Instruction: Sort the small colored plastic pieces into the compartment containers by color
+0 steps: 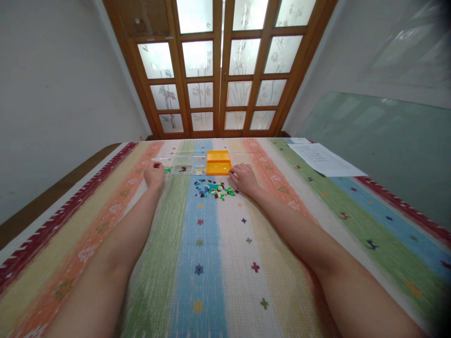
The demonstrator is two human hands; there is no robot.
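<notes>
My left hand (154,174) is at the left end of a clear plastic compartment box (178,172), its fingers curled together; whatever they may hold is too small to make out. Green pieces lie in the compartment beside it, dark red ones in the middle and yellow ones further right. An orange tray (218,165) with two sections adjoins the clear box on the right. At the tray's front right corner rests my right hand (244,177), fingers bent and close together, with their tips partly hidden. A loose pile of small coloured bricks (214,188), blue, green, dark red and pale, lies before the tray.
A striped, patterned tablecloth (200,291) covers the table. White paper sheets (324,159) lie at the far right. Behind the table stand wooden doors (220,84) with frosted panes, and a pale glass panel (384,145) leans on the right.
</notes>
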